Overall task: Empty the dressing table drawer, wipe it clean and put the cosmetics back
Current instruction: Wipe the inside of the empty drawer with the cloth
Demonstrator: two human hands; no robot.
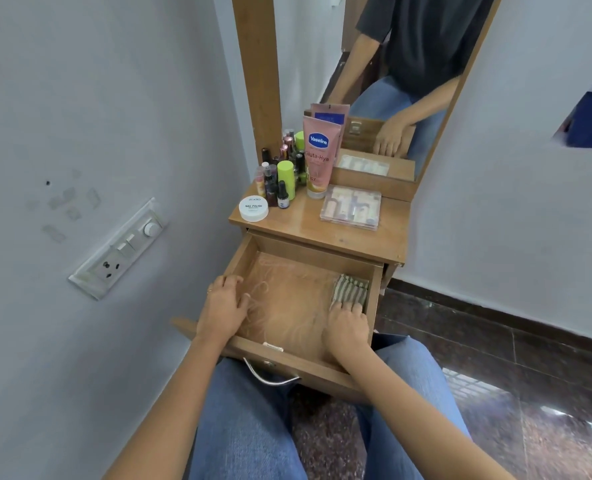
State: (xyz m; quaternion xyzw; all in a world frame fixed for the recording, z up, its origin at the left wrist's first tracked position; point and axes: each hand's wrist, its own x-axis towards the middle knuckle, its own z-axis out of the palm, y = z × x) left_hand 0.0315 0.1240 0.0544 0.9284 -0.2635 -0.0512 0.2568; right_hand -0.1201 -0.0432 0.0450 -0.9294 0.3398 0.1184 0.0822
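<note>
pulled-out wooden drawer (374,303) just below the dressing table top (356,237), over the lap, holding no cosmetics, pale swirled smears across its floor. striped folded cloth (350,289) flat on the drawer floor in the far right corner, against the right wall. right hand (346,323) inside the drawer, palm down, fingers stretched out and pressing on the near edge of the cloth. left hand (223,306) over the left wall, fingers curled loosely down onto the drawer floor, gripping nothing. metal handle (270,374) on the drawer front. up on the table top: pink vaseline tube (318,157) upright, cluster of small bottles (280,174) to its left, round white nail polish tub (253,208) at the front left, clear flat case (351,206) to the right. mirror (408,64) behind, switchboard (121,249) on the left wall.
</note>
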